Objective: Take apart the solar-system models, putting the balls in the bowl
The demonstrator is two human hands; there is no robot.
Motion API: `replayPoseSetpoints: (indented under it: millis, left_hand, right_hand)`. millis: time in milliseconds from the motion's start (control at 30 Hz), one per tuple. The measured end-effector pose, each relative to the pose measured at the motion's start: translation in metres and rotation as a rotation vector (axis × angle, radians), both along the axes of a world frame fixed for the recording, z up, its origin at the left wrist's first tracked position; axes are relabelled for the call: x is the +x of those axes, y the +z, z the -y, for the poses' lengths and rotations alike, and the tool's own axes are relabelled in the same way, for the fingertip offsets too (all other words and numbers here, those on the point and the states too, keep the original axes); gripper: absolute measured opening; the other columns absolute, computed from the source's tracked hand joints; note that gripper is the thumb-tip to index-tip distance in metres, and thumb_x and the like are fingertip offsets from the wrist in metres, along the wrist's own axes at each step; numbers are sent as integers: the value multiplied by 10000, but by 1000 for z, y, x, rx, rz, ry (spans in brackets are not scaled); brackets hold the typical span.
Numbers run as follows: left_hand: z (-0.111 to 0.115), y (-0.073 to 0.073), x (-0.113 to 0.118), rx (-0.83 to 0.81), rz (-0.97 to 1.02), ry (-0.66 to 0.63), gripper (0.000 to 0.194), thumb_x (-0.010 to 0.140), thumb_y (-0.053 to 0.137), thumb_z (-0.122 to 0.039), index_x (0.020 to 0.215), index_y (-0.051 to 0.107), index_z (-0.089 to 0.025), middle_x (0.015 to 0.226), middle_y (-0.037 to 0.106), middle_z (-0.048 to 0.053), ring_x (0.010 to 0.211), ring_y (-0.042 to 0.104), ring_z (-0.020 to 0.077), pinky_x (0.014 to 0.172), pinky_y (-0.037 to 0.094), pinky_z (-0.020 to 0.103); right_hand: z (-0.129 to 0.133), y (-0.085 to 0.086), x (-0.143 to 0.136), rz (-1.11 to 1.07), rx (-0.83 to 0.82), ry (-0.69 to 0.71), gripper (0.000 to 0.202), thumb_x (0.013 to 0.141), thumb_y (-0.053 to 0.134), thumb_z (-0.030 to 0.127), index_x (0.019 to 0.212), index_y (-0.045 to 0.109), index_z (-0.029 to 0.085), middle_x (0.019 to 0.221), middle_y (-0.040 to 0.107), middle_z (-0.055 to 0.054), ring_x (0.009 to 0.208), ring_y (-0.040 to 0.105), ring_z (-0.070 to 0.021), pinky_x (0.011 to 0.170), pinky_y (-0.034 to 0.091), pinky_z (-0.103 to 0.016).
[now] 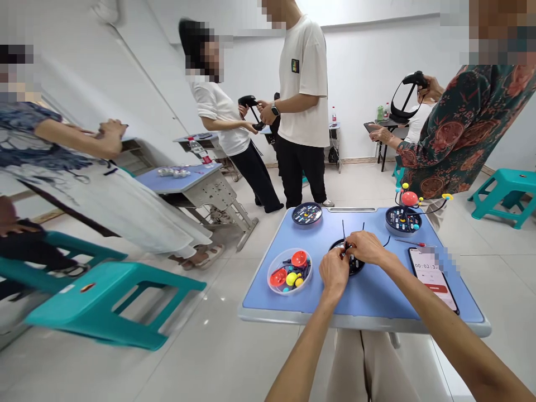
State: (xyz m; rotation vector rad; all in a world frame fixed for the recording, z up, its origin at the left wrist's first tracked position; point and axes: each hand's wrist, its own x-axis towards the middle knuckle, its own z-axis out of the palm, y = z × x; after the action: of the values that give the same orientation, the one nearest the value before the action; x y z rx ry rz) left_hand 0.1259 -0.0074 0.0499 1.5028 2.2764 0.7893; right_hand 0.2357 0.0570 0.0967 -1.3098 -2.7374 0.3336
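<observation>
Both my hands meet over a round black base (357, 268) on the blue table (301, 301). My left hand (335, 272) is closed, its fingertips pinched at the lower end of a thin black rod (344, 230). From the other side my right hand (367, 246) is closed too, with its fingertips at the same spot. A second thin rod (363, 226) sticks up behind my right hand. My fingers cover much of the base and the rod's foot. Left of my hands, a clear round tub (269, 273) holds red, yellow and blue balls and dark parts.
A printed black disc (307, 214) lies at the table's back left. An assembled planet model (403, 220) stands back right, near a screwdriver (422, 244), a curved rod (387, 241) and a phone (435, 282) showing a timer. Several people stand around; teal stools (104, 290) flank the table.
</observation>
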Motion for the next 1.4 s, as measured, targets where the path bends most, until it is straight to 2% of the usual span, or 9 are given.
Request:
replayPoseSetpoints:
  millis: [333,500,600,667,867,1033,1133,1267,1400]
  left_hand:
    - [3,3,0,35,55,-14,208,820,581,-241,972,719,-212,839,727,61,827,658,223,686,403,290]
    - [29,16,-12,357,607,-47,368,823,590,-320,1159,631,-174,903,674,52,644,578,139,600,423,269]
    - [54,29,-19,416,1064,-109,404,813,620,-461,1064,662,-147,816,646,43,593,547,122,512,400,250]
    - [70,35,-24,434,1209,-111,389,755,698,-465,956,699,-132,724,622,25,601,539,116,523,412,246]
    - [98,43,-36,421,1307,7,323,644,797,-382,827,754,-119,632,612,10,568,508,92,528,418,240]
    - [105,53,-43,432,1304,87,319,612,803,-341,830,763,-112,657,645,33,587,553,113,531,448,256]
    - [109,59,-45,443,1299,133,346,597,812,-338,849,758,-109,695,659,45,588,573,117,518,459,254]
    - [118,64,-40,383,1304,117,378,602,815,-357,882,751,-111,691,654,41,563,569,113,483,451,240]
    - [128,60,-29,306,1268,73,405,637,785,-408,917,744,-117,684,646,37,552,560,113,460,438,230]
  right_hand:
    - [11,34,3,-141,138,78,237,902,495,138,937,721,204,957,689,-30,931,592,-150,667,322,-258]
    - [33,45,-1,-43,206,185,223,925,489,127,927,706,176,940,677,-60,911,566,-173,656,333,-275]
    - [53,42,-8,-61,211,273,180,918,526,139,963,696,181,912,669,-55,871,552,-173,639,333,-276]
    - [67,37,-15,-89,220,312,146,907,553,142,961,685,172,898,662,-58,862,545,-173,621,327,-273]
    - [100,20,-31,-203,299,297,147,901,515,86,869,643,151,835,614,-62,802,519,-173,568,315,-274]
    - [114,10,-18,-442,378,335,254,912,430,54,1041,620,160,859,625,-66,798,538,-175,616,390,-276]
    - [122,1,-1,-760,356,208,219,950,424,136,1023,626,182,844,649,-65,768,569,-161,647,437,-274]
    - [126,-7,18,-1087,89,-178,176,931,532,321,949,650,191,722,638,-12,598,532,-124,551,426,-242]
    - [130,-10,21,-1175,-208,-206,283,906,544,431,844,668,184,665,611,3,566,500,-113,511,395,-228]
